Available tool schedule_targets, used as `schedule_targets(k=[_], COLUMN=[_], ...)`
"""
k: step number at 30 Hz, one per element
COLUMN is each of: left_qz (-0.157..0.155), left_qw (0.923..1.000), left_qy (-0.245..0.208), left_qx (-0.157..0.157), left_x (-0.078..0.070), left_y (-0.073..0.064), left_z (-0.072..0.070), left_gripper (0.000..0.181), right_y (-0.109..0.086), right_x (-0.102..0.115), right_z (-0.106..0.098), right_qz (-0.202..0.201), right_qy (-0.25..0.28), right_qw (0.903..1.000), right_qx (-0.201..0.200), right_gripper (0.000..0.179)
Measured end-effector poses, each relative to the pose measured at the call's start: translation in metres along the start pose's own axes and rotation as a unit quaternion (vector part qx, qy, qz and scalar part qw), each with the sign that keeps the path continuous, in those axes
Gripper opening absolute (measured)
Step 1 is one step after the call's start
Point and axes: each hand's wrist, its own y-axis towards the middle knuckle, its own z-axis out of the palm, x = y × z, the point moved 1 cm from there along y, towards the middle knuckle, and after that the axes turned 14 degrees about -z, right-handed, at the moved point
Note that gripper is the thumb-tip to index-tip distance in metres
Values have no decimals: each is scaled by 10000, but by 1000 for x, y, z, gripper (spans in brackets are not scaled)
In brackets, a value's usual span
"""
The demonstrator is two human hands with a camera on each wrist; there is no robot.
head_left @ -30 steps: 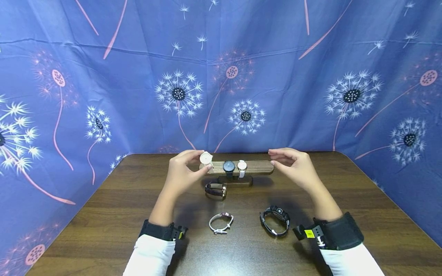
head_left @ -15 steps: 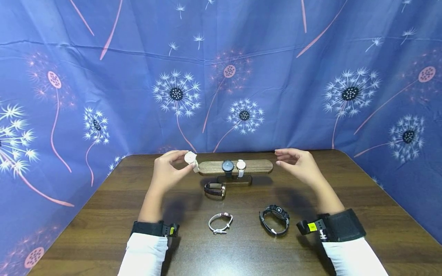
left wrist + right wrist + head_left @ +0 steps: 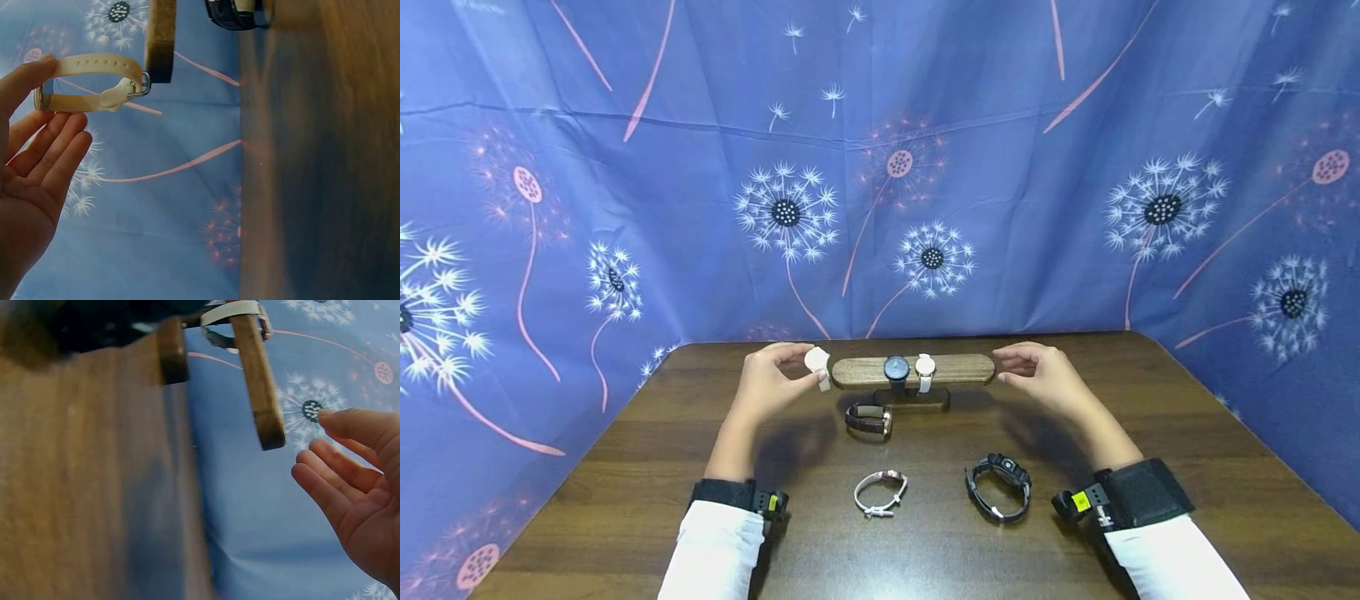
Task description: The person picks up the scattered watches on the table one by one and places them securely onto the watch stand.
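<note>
My left hand [image 3: 766, 385] pinches a white wristwatch [image 3: 817, 361] by its case, just off the left end of a wooden watch stand [image 3: 859, 373]. In the left wrist view the watch's pale strap [image 3: 100, 65] is buckled into a loop, and thumb and fingertips grip the case. The stand's bar carries a dark watch [image 3: 897, 368] and a white-strapped watch [image 3: 925, 365] near its middle. Beside the bar's right end, my right hand [image 3: 1039, 372] has its fingers loosely bent and nothing in them; the right wrist view shows a gap between fingertips and bar.
A dark brown leather-strapped watch [image 3: 868, 421] lies in front of the stand's base. Nearer on the wooden table [image 3: 647, 500] are a slim white watch [image 3: 880, 493] and a chunky black watch [image 3: 998, 488]. A blue dandelion-print cloth [image 3: 1022, 208] hangs behind the table.
My left hand has drawn the white wristwatch leftward from the bar's left end, then slightly lower. My right hand has come away from the bar's right end. The other watches stay put.
</note>
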Motion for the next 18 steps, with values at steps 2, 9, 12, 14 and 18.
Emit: schedule_targets(k=[2, 9, 12, 14, 18], left_qz=[-82, -430, -529, -564, -599], left_qw=[9999, 9983, 9977, 9976, 9971], left_qy=[48, 57, 33, 21, -3], left_qx=[85, 401, 415, 407, 467], left_x=[6, 18, 19, 20, 22], left_y=[0, 2, 4, 6, 9], left_z=[2, 13, 17, 19, 24], left_gripper=[38, 40, 40, 40, 40], right_y=[0, -3, -3, -3, -3], right_x=[-3, -9, -11, -12, -15], right_z=[4, 11, 13, 15, 17], right_qz=[-3, 129, 222, 233, 249], right_qy=[28, 115, -33, -127, -138], right_qw=[10000, 9994, 9990, 9988, 9989], right_qx=[74, 308, 385, 419, 377], right_gripper=[34, 42, 45, 47, 47])
